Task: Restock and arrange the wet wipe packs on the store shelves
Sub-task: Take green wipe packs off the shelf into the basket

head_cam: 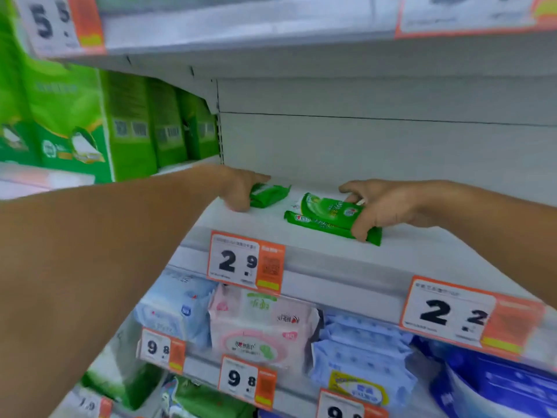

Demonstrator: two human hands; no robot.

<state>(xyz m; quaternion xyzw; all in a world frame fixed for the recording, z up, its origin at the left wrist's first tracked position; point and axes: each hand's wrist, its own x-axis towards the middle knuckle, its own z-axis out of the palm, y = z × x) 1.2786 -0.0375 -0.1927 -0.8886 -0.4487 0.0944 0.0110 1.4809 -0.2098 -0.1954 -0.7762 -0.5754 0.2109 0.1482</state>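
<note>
Left hand (241,188): fingers curled round small green pack (269,195) on shelf (422,248).
Right hand (381,206): fingers pinch two stacked green packs (327,217).

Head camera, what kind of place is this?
A shop aisle, most likely a supermarket: white shelves carry orange price tags, with wet wipe packs and tissue packs stocked in rows.
</note>
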